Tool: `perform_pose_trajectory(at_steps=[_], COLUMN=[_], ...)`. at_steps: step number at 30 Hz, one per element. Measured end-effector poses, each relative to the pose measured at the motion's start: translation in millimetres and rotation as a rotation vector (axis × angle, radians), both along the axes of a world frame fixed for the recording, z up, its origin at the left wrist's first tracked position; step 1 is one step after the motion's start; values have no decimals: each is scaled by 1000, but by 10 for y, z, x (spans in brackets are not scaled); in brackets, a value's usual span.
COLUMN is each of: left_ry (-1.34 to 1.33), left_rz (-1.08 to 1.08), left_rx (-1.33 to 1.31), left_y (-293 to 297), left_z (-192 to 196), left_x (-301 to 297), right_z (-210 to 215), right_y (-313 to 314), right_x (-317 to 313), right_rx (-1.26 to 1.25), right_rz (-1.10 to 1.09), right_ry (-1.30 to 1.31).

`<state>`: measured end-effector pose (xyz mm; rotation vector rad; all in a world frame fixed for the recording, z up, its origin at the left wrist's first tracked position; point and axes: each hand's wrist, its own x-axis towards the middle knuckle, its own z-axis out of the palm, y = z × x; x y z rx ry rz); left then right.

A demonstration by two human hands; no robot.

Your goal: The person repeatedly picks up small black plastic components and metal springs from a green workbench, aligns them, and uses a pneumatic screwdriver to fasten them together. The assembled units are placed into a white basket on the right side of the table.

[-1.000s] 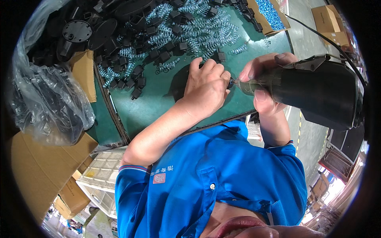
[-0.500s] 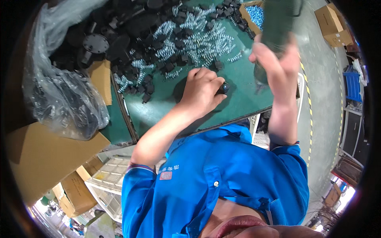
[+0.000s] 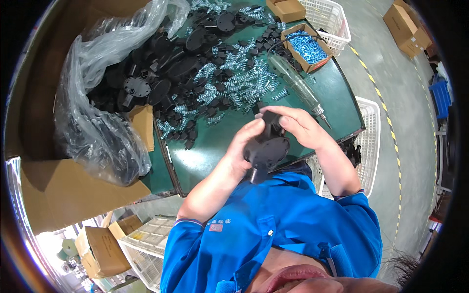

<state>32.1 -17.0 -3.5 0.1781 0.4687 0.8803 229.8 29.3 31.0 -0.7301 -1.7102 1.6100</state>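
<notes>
Over the near edge of the green table [image 3: 342,93], in the head view, you had a black part [image 3: 266,147] between both hands, its round plate facing up and a short stem jutting past the table toward your shirt [image 3: 303,210]. Your left hand [image 3: 240,146] was curled around its left side, thumb up by the blocky end; your right hand [image 3: 302,126] was closed in from the other side, fingers against that same end, though the undersides of both grips were hidden. A small dark block [image 3: 259,105] showed just past your fingertips; whether it belonged to the part or lay on the table, I could not tell. Over the table's middle spread springs [image 3: 239,73] and black blocks [image 3: 189,144], with round-plated pieces [image 3: 137,87] toward its far left, beside a clear plastic bag [image 3: 97,132]. A grey-green driver [image 3: 293,78] lay on the table's right side, bit toward the near right edge, and a carton [image 3: 320,63] of blue pieces [image 3: 305,46] stood at its far right. To handle the part well, I judged it best to bring it fully in over the table, let the left hand bear the plate while the right steadied the blocky end, and keep your forearm clear of the bit.
</notes>
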Motion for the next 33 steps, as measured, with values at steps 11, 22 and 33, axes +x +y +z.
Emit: perform_pose_trajectory(at_steps=[11, 22, 33], left_ry=[719, 2036, 1982], left_rz=[-362, 149, 150], left_rx=[849, 1645, 1556], left_y=[-125, 597, 209], left_z=[193, -70, 141], left_x=[619, -227, -846], right_z=[380, 526, -3], right_y=[-320, 433, 1889], right_x=[1246, 1048, 633], right_rx=[120, 790, 726], right_rz=[-69, -450, -340], right_ry=[-514, -1206, -1661])
